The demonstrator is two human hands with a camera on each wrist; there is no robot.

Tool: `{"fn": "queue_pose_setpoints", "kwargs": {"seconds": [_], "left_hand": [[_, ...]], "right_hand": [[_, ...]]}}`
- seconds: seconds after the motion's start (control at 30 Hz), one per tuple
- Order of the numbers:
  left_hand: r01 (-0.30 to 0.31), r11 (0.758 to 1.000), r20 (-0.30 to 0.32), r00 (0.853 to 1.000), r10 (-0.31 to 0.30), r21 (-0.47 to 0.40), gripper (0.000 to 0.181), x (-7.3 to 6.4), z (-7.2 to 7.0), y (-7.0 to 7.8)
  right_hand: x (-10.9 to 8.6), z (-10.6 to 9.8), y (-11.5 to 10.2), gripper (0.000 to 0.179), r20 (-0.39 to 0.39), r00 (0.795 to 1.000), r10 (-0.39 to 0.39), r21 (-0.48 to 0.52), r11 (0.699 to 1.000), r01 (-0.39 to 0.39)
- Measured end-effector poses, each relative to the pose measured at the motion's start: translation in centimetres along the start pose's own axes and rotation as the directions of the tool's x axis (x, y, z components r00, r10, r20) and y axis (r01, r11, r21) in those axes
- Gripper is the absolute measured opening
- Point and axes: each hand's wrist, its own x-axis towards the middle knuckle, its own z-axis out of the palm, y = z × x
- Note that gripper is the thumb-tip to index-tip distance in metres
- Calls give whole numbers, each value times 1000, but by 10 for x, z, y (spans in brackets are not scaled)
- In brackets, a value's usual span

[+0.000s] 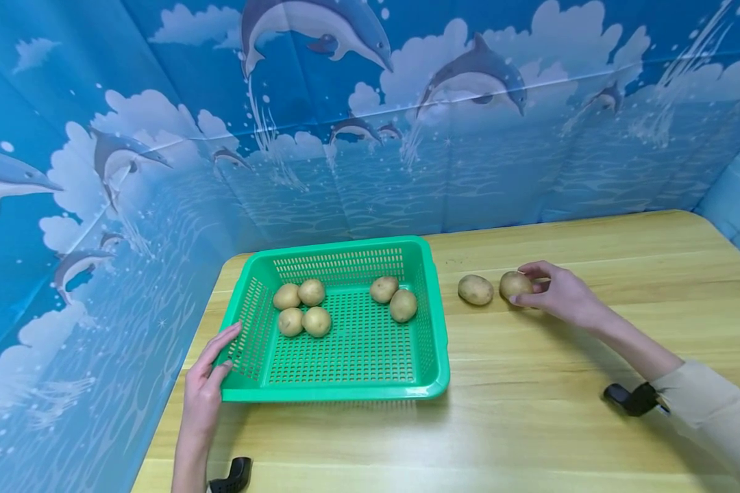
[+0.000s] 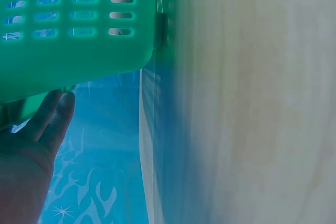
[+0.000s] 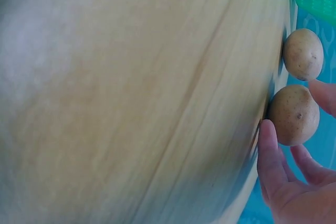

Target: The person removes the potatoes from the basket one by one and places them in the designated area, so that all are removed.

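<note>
One blue cloth (image 1: 191, 205), printed with several dolphins and white clouds, hung behind and along both sides of the scene. One table (image 1: 530, 424) of pale wood grain stood before it.

One green basket (image 1: 339, 392), its walls and floor pierced with slots, sat upright on the left part of the table. One beige sleeve (image 1: 709, 404) came in from the right.

Two bare hands were at work. The left hand (image 1: 203, 387) touched the basket's left rim near the front corner, its visible fingers nearly straight and a little apart; how firmly they pressed, one could not tell. The right hand (image 1: 561, 291), well apart from the basket on its right side, pinched one potato (image 1: 513, 286) between thumb and fingers, low at the table top.

Two black devices (image 1: 632, 399) showed, one at each wrist.

Eight potatoes made up the full count. Six lay in the basket: a cluster of four (image 1: 311, 292) toward its left wall, set roughly two by two, and a pair (image 1: 403, 306) near its right wall. Two were outside it: the pinched one and, just beside that, a second potato (image 1: 475, 290) lying on the table between it and the basket.
</note>
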Motion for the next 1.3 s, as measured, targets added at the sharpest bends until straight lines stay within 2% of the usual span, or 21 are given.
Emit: {"fn": "queue_pose_setpoints", "kwargs": {"seconds": [0.17,0.37,0.6,0.87,1.13,1.3], "left_hand": [[-3,1000,-6,1000,3,-14,56,-1,-1,-2],[6,1000,1,1000,-5,-12,55,1,-1,-2],[6,1000,0,1000,-6,-12,56,0,-1,-3],[-1,1000,5,1000,1,-9,57,1,-1,-3],[-1,1000,2,1000,1,-2,58,2,0,-2],[4,1000,2,1000,-4,-3,57,1,0,-1]], "right_hand": [[-4,-2,-4,78,-30,999,-21,-23,1000,21],[-13,1,-17,66,-131,985,-114,-75,992,105],[-20,18,-44,56,-174,964,-203,-16,979,203],[-21,41,-74,46,-163,928,-335,47,937,346],[-22,61,-96,42,-178,855,-487,39,865,500],[-20,70,-111,42,-135,866,-481,153,853,498]]}}
